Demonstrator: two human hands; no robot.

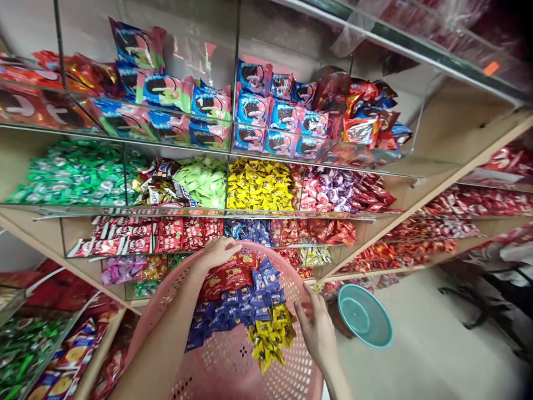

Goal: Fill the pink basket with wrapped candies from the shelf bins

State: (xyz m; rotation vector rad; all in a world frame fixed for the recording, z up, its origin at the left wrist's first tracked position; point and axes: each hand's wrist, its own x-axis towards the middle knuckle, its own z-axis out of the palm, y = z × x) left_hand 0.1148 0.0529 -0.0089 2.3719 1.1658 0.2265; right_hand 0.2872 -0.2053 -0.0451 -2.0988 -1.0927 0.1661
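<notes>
Pink basket, perforated, held up before the glass-fronted shelves of wrapped sweets. Inside it are red packets at the far side, blue packets in the middle and yellow packets nearest the right rim. Left hand lies over the far rim, fingers curled down onto the red packets. Right hand is at the right rim, fingers extended, just beside the yellow packets. Teal bowl sits on the floor to the right, apart from the basket.
</notes>
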